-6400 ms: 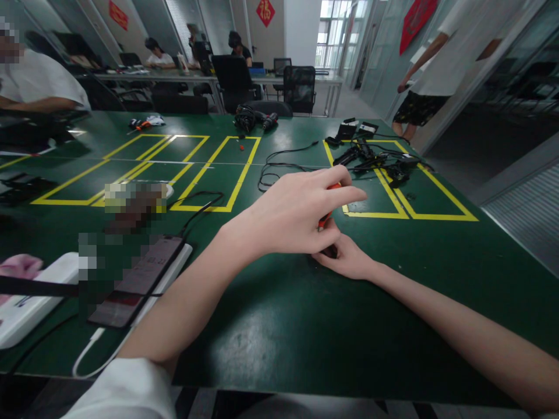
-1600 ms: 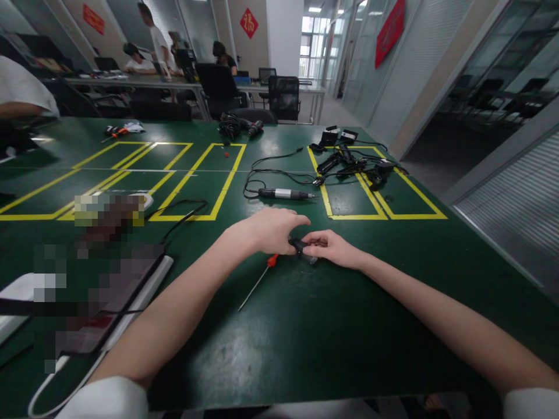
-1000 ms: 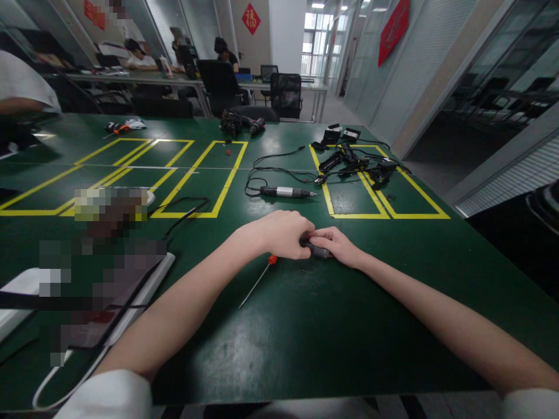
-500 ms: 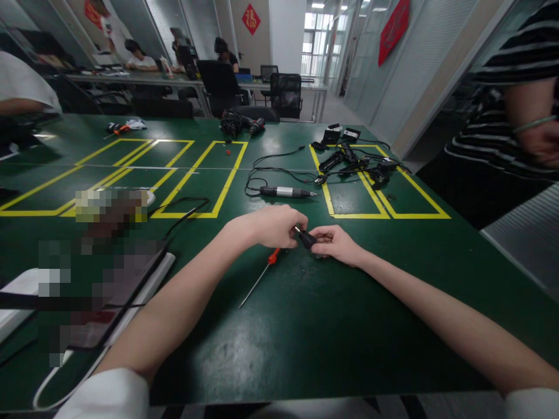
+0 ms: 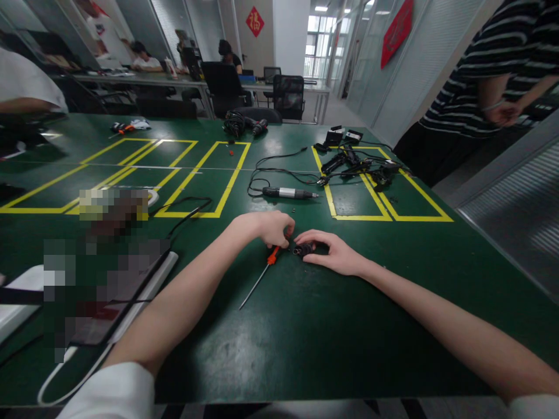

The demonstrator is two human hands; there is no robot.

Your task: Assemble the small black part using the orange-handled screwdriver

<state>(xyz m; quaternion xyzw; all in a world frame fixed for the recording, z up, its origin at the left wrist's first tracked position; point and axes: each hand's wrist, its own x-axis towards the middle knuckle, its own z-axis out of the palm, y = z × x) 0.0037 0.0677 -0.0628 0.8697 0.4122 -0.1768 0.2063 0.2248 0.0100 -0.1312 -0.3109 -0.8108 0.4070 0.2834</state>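
Both hands are resting on the green worktop (image 5: 305, 349): the right hand (image 5: 334, 253) is curling loosely around a small black part (image 5: 303, 251), while the left hand (image 5: 268, 227) is closing its fingertips on the orange handle of a screwdriver (image 5: 261, 274) lying just beside it. Beyond them, an electric screwdriver (image 5: 288, 192) is lying among cables.

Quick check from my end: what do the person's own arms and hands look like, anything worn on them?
Both hands are bare: no gloves, rings, watch or bands on the left hand or the right hand. Forearms are bare too. A white sleeve covers the left upper arm, and a white sleeve edge shows on the right.
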